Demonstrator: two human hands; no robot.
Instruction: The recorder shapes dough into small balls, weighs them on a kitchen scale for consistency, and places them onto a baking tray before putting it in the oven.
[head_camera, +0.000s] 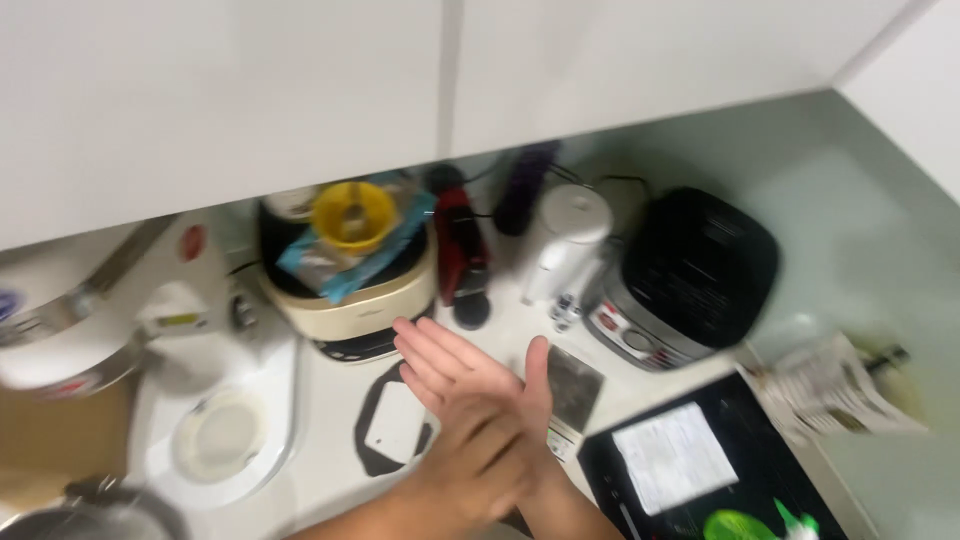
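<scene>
Both hands pressed together, left hand (450, 375) over right hand (500, 455), each grip open, holding nothing | above white desk (330, 440) | dark packet (573, 385) just beside, untouched | nothing picked up

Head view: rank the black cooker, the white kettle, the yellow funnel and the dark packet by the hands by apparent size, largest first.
1. black cooker
2. white kettle
3. and 4. yellow funnel and dark packet: these look about alike, and the blur makes the order unsure. The packet lies right of the overlapped hands, left hand and right hand.
</scene>
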